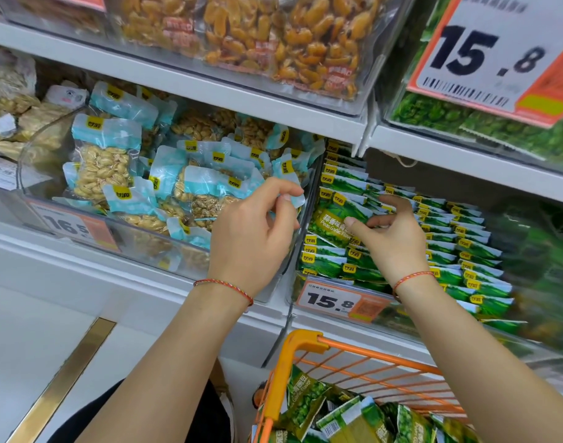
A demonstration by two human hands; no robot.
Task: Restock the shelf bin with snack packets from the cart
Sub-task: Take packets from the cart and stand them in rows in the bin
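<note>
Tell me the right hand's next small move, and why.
Probably tuck the pea packet upright among the rows. The right hand pinches it, and it lies tilted, face up, across those neat rows. The left hand pinches a blue packet by the divider.

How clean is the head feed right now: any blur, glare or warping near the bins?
Head view: sharp in the middle, the print on the pea packet at the right hand reads. Head view: far right edge smears, green packets there streak. Head view: shelf edges bow from the wide lens. Head view: even light, faint sheen on the clear peanut bin front.
</note>
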